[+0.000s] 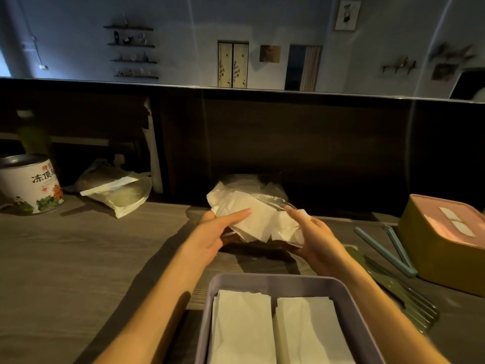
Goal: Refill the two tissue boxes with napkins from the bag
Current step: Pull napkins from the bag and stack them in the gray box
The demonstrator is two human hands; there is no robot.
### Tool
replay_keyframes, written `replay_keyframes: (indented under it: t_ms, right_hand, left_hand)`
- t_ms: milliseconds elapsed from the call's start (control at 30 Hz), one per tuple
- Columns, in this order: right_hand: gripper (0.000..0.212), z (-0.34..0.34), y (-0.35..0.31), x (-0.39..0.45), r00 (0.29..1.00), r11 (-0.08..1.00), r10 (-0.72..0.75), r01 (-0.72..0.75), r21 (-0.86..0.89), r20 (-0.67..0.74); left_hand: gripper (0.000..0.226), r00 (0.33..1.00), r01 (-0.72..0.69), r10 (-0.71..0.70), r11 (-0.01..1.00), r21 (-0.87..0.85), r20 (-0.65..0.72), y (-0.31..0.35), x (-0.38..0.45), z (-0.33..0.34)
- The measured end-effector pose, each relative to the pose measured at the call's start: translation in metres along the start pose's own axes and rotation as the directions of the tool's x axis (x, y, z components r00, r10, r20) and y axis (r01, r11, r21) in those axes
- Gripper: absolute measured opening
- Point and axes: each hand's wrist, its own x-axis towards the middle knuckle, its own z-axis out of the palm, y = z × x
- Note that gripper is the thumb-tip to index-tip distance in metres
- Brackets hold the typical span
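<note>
A clear plastic bag of white napkins is held above the table's middle. My left hand grips its left end, thumb under and fingers lying over the napkins. My right hand grips the right end from below and the side. Directly in front of me stands an open grey-purple tissue box holding two side-by-side stacks of white napkins. A second tissue box, yellow with a pink lid on it, sits at the right, white tissue showing in its slot.
Green forks and blue tongs lie between the two boxes. A printed tin can and another plastic bag sit at the far left. A dark wooden partition rises behind the table.
</note>
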Motion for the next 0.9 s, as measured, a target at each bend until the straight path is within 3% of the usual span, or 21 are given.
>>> replay_keyframes:
  t_ms: [133, 233, 400, 500, 533, 700, 800, 900]
  right_hand:
    - [0.059, -0.008, 0.000, 0.000, 0.995, 0.996, -0.047, 0.054, -0.077, 0.086]
    - [0.069, -0.010, -0.003, -0.001, 0.985, 0.989, -0.092, 0.108, -0.103, 0.149]
    - [0.058, -0.013, -0.007, -0.004, 0.976, 0.983, -0.160, 0.172, -0.071, 0.145]
    - [0.050, -0.012, -0.004, -0.004, 0.980, 0.977, -0.170, 0.182, -0.114, 0.107]
    - [0.047, -0.012, -0.003, -0.003, 0.980, 0.977, -0.170, 0.182, -0.113, 0.104]
    - [0.045, -0.012, -0.003, -0.002, 0.985, 0.987, -0.103, 0.118, -0.106, 0.136]
    - [0.053, -0.014, -0.007, -0.004, 0.974, 1.000, -0.028, 0.025, 0.017, 0.223]
    - [0.064, -0.014, -0.009, -0.006, 0.960, 0.999, -0.024, 0.011, 0.049, 0.279]
  left_hand:
    - [0.074, 0.998, -0.058, 0.057, 0.994, 0.098, 0.016, 0.007, -0.006, -0.006]
    - [0.071, 0.989, -0.146, 0.138, 0.964, 0.223, 0.051, 0.010, -0.012, -0.001]
    - [0.078, 0.960, -0.277, 0.277, 0.961, 0.017, -0.031, 0.011, -0.013, 0.006]
    - [0.035, 0.955, -0.291, 0.294, 0.954, -0.069, 0.040, 0.015, -0.017, 0.007]
    - [0.026, 0.955, -0.285, 0.291, 0.953, -0.101, 0.051, 0.016, -0.018, 0.007]
    - [0.021, 0.986, -0.129, 0.161, 0.918, -0.375, 0.055, 0.020, -0.022, 0.010]
    - [0.021, 0.989, -0.122, 0.146, 0.909, -0.397, 0.030, 0.019, -0.021, 0.010]
    - [0.020, 0.981, -0.191, 0.192, 0.931, -0.312, -0.029, 0.017, -0.017, 0.010]
